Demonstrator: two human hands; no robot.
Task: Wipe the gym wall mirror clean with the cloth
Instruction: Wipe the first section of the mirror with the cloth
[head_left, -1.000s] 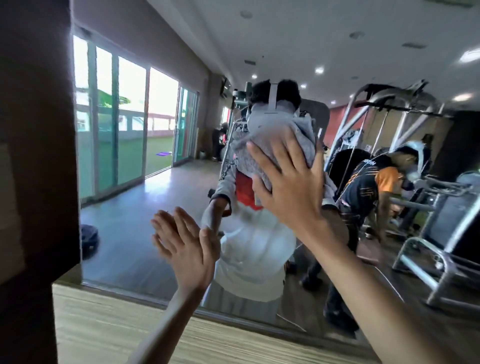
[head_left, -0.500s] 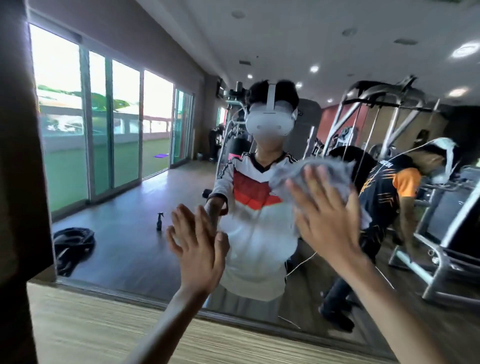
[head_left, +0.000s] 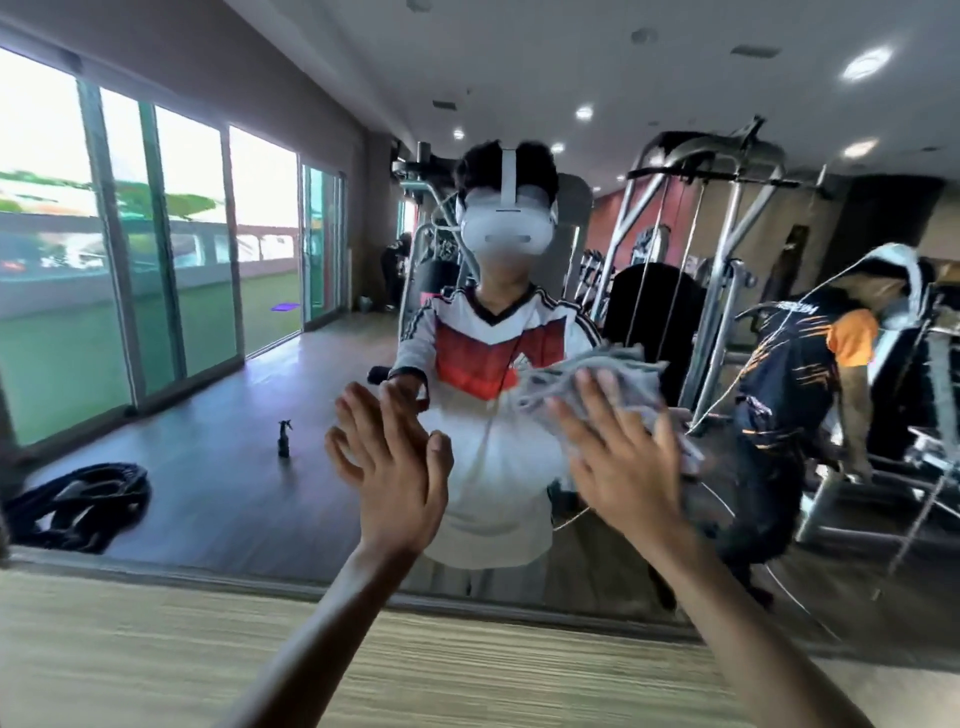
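Mirror (head_left: 223, 395) glass covers the wall in front of both arms. Its lower frame runs below the wrists, above a wood-grain wall panel (head_left: 156, 654). Left of the left grip the glass shows only reflections: tall windows, a dark bag on the floor and a small spray bottle (head_left: 283, 439) standing upright.

The left grip (head_left: 395, 467) is a bare hand spread wide, with straight fingers that hold nothing. The fingertips meet their own reflection, so it seems to brace lightly on the glass.

Just to its right, the right grip (head_left: 623, 467) is also flat, with its fingers fanned out. It presses the grey cloth (head_left: 587, 371) against the mirror rather than curling round it. The cloth bunches out past the fingertips and spills off the far side of the palm, blurred as if mid-stroke. Further right, the reflection shows gym machines and another person bending over.

The mirror is stiff, fixed, slick and breakable, so it should take broad palm pressure, never a hard knuckle or a grab. The cloth looks light, soft and limp, and is likely to fold and creep out from under the palm. The best hold is probably at its middle under the flat fingers, with the thumb trapping one edge.
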